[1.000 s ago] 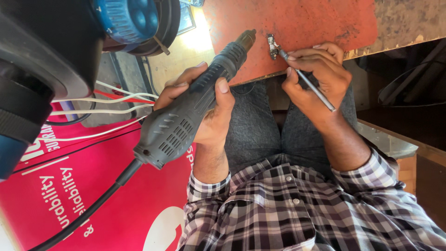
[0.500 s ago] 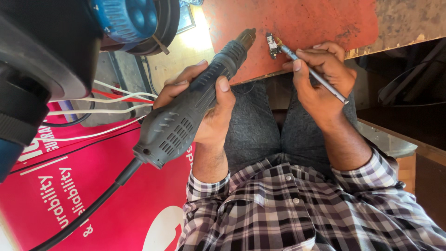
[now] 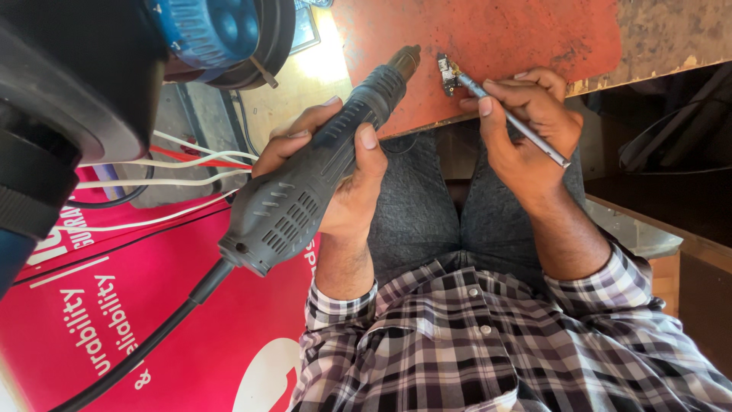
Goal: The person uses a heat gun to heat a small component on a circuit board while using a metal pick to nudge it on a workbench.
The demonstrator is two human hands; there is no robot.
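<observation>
My left hand (image 3: 335,172) grips a dark grey hot-air gun (image 3: 313,183) whose nozzle points at a small circuit part (image 3: 445,74) lying on a red-brown mat (image 3: 488,38). My right hand (image 3: 526,126) holds slim metal tweezers (image 3: 511,118); their tips touch the small part. The nozzle ends a short way left of the part. A black cord (image 3: 137,351) runs from the gun's rear toward the lower left.
A blue-and-black device (image 3: 206,30) fills the upper left. White and red wires (image 3: 183,164) run across a red printed sheet (image 3: 114,320). Grey trousers (image 3: 435,214) and a checked shirt (image 3: 496,351) lie below. A dark gap sits under the wooden bench edge (image 3: 671,38) at right.
My right hand has shifted slightly up with the tweezers, keeping their tips at the small part. The hot-air gun stays nearly still.
</observation>
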